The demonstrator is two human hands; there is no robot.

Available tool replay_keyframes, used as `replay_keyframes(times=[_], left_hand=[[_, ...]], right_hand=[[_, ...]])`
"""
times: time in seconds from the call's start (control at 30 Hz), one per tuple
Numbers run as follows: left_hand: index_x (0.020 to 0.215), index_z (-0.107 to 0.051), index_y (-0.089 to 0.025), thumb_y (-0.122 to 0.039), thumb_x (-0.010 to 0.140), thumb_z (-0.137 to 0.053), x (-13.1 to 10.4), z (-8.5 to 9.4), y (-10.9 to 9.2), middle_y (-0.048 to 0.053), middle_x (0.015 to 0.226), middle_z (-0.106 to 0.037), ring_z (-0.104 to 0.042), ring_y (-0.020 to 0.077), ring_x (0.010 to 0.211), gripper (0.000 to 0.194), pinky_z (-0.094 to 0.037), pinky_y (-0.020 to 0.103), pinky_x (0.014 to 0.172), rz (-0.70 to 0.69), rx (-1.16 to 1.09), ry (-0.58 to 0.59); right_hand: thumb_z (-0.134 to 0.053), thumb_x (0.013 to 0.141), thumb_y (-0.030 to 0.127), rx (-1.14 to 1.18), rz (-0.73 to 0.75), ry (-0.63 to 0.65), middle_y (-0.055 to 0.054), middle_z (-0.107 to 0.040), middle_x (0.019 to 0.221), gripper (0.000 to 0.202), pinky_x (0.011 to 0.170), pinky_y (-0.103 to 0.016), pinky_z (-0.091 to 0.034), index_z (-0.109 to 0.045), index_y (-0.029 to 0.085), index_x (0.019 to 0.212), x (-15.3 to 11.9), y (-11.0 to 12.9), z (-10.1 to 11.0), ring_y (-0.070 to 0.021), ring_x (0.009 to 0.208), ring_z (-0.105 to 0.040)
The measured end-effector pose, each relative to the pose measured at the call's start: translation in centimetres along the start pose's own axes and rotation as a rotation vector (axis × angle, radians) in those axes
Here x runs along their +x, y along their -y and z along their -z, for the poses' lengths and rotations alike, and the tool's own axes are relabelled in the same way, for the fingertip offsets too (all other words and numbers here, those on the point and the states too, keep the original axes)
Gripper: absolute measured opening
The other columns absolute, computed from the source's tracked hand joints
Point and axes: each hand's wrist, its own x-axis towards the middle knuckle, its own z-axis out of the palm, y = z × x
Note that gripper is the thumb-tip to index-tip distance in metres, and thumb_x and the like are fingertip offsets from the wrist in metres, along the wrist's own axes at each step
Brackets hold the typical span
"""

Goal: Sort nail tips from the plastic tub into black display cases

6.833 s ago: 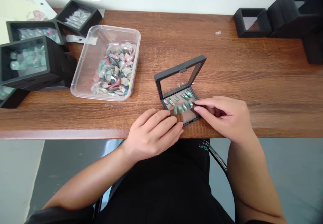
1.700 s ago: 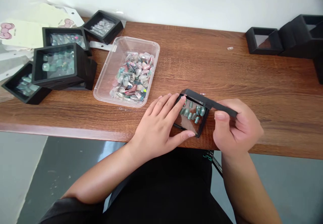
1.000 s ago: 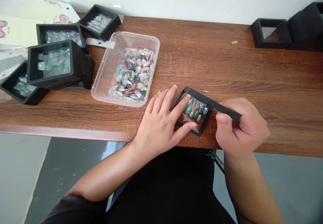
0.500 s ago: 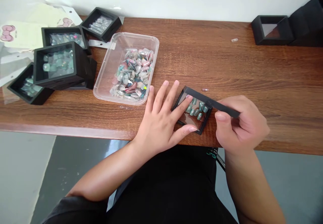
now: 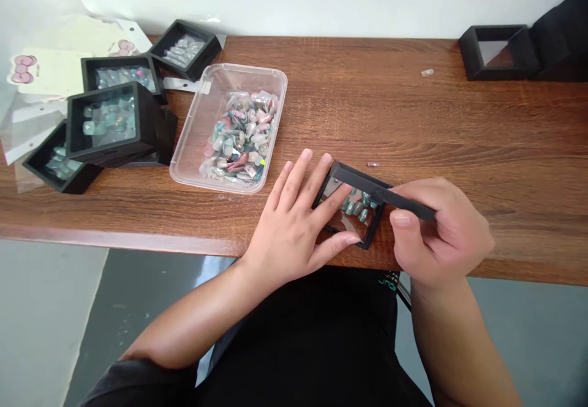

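Observation:
My left hand lies spread, its index finger and thumb resting on a small black frame with a clear film window at the table's front. Several green press-on nails sit on that film, partly hidden by the finger and the part above. Between thumb and bent fingers, my right hand grips a black frame half, seen nearly edge-on and tilted over the lower frame. Left of my left hand stands a clear plastic box holding many loose press-on nails in mixed colours.
Black display frames with nails inside are piled at the left, beside cream cards with pink bows. More black frames stand at the back right. Loose nails lie near the lower frame and further back.
The upper frame half has tipped slightly lower over the green nails, covering more of them. My left index fingertip is now behind its edge. The whole view has shifted a little.

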Motion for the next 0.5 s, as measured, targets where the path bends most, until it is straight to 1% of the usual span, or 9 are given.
replay_keyframes(times=[0.1,0.23,0.3,0.4,0.5], left_hand=[[0.160,-0.049,-0.019,-0.068,0.105,-0.044,0.19,0.05,-0.12,0.021,0.175,-0.036,-0.024,0.0452,0.167,0.074,-0.030,0.062,0.134,0.010,0.009,0.005],[0.159,-0.049,-0.016,-0.070,0.105,-0.044,0.21,0.10,-0.16,0.022,0.174,-0.038,-0.024,0.0438,0.167,0.076,-0.032,0.061,0.133,0.019,0.018,0.022],[0.157,-0.050,-0.016,-0.069,0.105,-0.045,0.05,0.07,-0.14,0.021,0.172,-0.041,-0.025,0.0412,0.168,0.075,-0.035,0.059,0.132,0.013,0.032,-0.024],[0.149,-0.058,-0.020,-0.064,0.106,-0.047,-0.31,0.01,-0.20,0.018,0.167,-0.050,-0.027,0.0361,0.168,0.062,-0.038,0.053,0.131,-0.020,0.047,-0.127],[0.138,-0.065,-0.024,-0.061,0.104,-0.056,-0.53,-0.02,-0.45,0.012,0.160,-0.058,-0.026,0.0340,0.168,0.051,-0.036,0.049,0.133,-0.019,0.115,-0.186]], right_hand=[[-0.072,0.097,0.025,0.009,-0.006,-0.001,-0.003,-0.076,0.089,0.008,0.070,-0.033,-0.055,-0.071,0.018,0.101,-0.04,0.02,-0.04,-0.0153,0.079,-0.068],[-0.072,0.097,0.024,0.017,-0.008,0.003,-0.003,-0.076,0.088,0.008,0.070,-0.032,-0.055,-0.071,0.017,0.101,-0.09,0.04,-0.04,-0.0151,0.080,-0.068],[-0.073,0.096,0.024,0.015,-0.014,0.007,-0.003,-0.076,0.089,0.008,0.070,-0.032,-0.055,-0.071,0.017,0.101,-0.09,0.03,0.01,-0.0151,0.080,-0.068],[-0.073,0.096,0.024,0.016,-0.018,0.013,-0.003,-0.076,0.089,0.008,0.070,-0.033,-0.055,-0.072,0.018,0.102,-0.09,0.03,0.10,-0.0157,0.079,-0.068],[-0.073,0.096,0.024,0.029,-0.010,0.004,-0.003,-0.076,0.088,0.008,0.070,-0.033,-0.055,-0.072,0.018,0.102,-0.09,0.05,0.09,-0.0164,0.080,-0.069]])
